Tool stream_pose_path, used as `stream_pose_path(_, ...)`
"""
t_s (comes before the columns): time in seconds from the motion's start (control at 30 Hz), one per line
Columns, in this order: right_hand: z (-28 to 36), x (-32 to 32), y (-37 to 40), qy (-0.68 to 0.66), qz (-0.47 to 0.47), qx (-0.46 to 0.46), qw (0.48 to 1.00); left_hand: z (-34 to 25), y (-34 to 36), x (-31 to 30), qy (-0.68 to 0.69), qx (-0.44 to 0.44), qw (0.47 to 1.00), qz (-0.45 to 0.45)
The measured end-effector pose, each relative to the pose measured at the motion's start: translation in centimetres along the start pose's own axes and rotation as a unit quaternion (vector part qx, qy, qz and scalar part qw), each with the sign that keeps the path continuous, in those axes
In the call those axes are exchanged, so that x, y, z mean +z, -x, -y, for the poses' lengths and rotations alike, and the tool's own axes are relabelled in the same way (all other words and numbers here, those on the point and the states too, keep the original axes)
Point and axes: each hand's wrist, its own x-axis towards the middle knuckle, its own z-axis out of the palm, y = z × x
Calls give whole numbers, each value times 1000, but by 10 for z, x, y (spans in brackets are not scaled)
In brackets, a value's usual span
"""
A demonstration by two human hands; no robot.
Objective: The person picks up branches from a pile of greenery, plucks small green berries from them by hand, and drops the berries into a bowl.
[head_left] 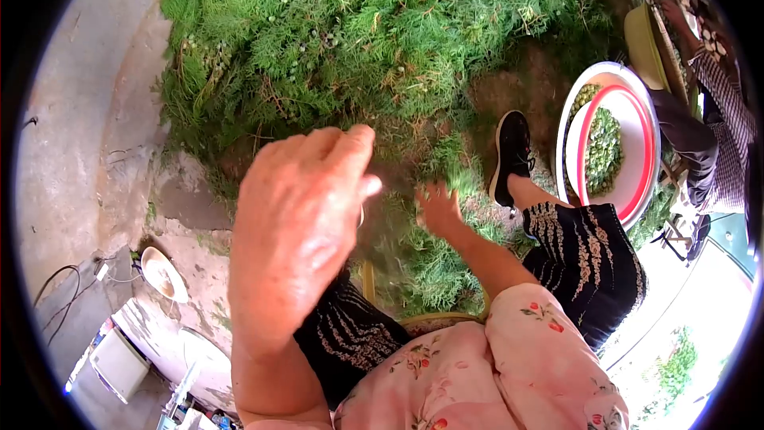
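Observation:
My left hand [306, 211] is raised close to the camera, its back toward me. Its fingers are curled and the thumb sticks out; whatever lies under them is hidden. Lower down, my right hand [438, 205] reaches over loose green sprigs [446, 267] between my legs, its fingers blurred but apart, with nothing visible in them. A large heap of green, scale-leaved branches [358, 40] with small pale cones lies in front of both hands.
To the right, a white basin [564, 143] holds a red-rimmed bowl [649, 147] and small green cones. Another person's checked sleeve [728, 99] and a yellow-green tub [643, 48] are beyond. A round dish [163, 275] and cables lie at left.

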Motion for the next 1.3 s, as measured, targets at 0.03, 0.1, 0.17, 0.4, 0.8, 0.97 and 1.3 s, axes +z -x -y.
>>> stream_pose_path(0.03,9,16,15,4,83,-23,996,-5,1,3,-15,10,1000,4)
stream_pose_path(0.1,14,63,57,-76,126,-120,982,-18,1,13,-67,46,995,55)
stream_pose_path(0.17,15,76,80,-114,193,-142,964,-32,6,24,-55,134,986,81)
stream_pose_path(0.4,-7,29,26,-130,183,-90,970,-61,22,62,-66,266,958,89)
stream_pose_path(0.8,-41,-191,-119,-224,-386,-75,892,-52,-3,33,-33,229,971,66)
stream_pose_path(0.97,-53,-261,-171,-386,-373,63,841,-45,-6,31,-21,198,978,66)
stream_pose_path(1.3,-57,-286,-176,-767,-224,-22,601,-41,-16,31,-22,174,983,51)
